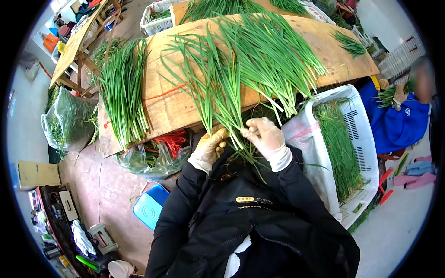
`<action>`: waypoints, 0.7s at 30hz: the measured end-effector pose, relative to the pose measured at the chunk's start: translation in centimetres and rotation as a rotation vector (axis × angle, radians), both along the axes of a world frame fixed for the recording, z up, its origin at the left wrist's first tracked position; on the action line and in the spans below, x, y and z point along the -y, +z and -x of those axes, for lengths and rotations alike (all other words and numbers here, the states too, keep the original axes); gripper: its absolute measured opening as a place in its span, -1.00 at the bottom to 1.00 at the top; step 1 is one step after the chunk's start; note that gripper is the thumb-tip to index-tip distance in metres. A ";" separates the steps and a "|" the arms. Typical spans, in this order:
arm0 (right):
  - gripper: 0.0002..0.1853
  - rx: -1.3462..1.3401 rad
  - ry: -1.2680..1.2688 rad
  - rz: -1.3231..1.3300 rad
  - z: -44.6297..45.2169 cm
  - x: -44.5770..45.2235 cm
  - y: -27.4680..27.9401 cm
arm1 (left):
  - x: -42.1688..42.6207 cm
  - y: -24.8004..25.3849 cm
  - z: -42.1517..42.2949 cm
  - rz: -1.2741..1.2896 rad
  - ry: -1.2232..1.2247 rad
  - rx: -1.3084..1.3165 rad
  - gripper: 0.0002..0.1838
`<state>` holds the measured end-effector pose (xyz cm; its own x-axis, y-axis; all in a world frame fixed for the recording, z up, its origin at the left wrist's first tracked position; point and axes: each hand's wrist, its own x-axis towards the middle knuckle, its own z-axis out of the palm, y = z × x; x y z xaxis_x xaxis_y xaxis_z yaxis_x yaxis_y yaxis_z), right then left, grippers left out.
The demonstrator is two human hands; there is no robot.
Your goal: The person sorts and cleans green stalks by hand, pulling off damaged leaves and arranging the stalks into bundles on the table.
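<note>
At the near edge of the wooden table (160, 104), my left hand (209, 147), gloved, closes round the pale ends of a small bunch of green stalks (204, 88). My right hand (266, 139), also gloved, is just to its right with fingers pinched at the stem ends of a second bunch (232, 97). Loose leaves and roots (241, 162) hang below my hands over my dark clothing. A wide pile of stalks (273, 60) lies to the right on the table, and a thick separate bundle (124, 92) lies at the left.
A white crate (366, 153) of greens stands at my right, near a person in blue (394, 120). Under the table edge hangs a plastic bag (155, 162) with red ties (174, 141). A blue-lidded container (150, 206) stands on the floor.
</note>
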<state>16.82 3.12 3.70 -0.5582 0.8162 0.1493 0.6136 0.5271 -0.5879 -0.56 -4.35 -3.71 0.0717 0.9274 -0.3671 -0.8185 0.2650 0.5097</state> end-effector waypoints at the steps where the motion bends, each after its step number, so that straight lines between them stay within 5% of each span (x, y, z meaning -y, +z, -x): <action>1: -0.57 0.091 0.026 0.024 0.2 0.2 0.0 | -0.2 -0.1 0.0 0.005 -0.008 -0.012 -0.78; 3: -0.58 0.187 0.091 0.020 0.3 0.2 -1.8 | -1.1 -0.3 -0.3 -0.039 -0.005 -0.083 -0.82; 4: -0.62 0.210 0.130 0.291 0.3 -0.3 -1.7 | -1.4 -0.1 -0.9 -0.011 0.069 -0.168 -0.83; 5: -0.65 0.159 0.115 0.200 -0.2 -0.4 -2.6 | -1.8 -1.6 -0.6 -0.176 0.005 -0.136 -0.78; 7: -0.69 -0.076 0.066 0.191 -0.6 -0.3 -1.2 | -1.5 0.6 -0.7 -0.101 -0.076 -0.124 -0.61; 10: -0.65 0.573 -0.032 -0.136 0.3 -0.3 0.2 | -1.0 1.5 -1.3 -0.148 -0.056 0.060 -0.59; 11: -0.55 0.458 0.198 -0.447 -0.1 0.3 -1.9 | -0.9 1.4 -1.6 -0.144 -0.047 0.042 -0.52; 12: -0.49 0.461 0.241 -0.098 0.8 1.1 0.0 | -0.9 1.6 -1.7 -0.110 -0.025 -0.019 -0.54; 17: -0.45 0.283 -0.062 -0.201 1.0 -1.5 0.0 | -0.7 1.8 -1.1 -0.094 0.033 0.029 -0.65; 20: -0.52 0.219 0.185 0.193 0.5 -4.2 -3.9 | 0.1 4.6 -0.9 -0.169 0.053 -0.119 -0.60; 21: -0.62 -0.240 0.166 0.882 0.5 -4.4 -5.5 | 0.3 4.8 -1.1 -0.266 0.075 -0.187 -0.57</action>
<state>16.28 7.51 -1.79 -0.7123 0.6020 -0.3609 0.3806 -0.1007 -0.9192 0.56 -4.65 1.14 -0.0465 0.9926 -0.1118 -0.7168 0.0447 0.6958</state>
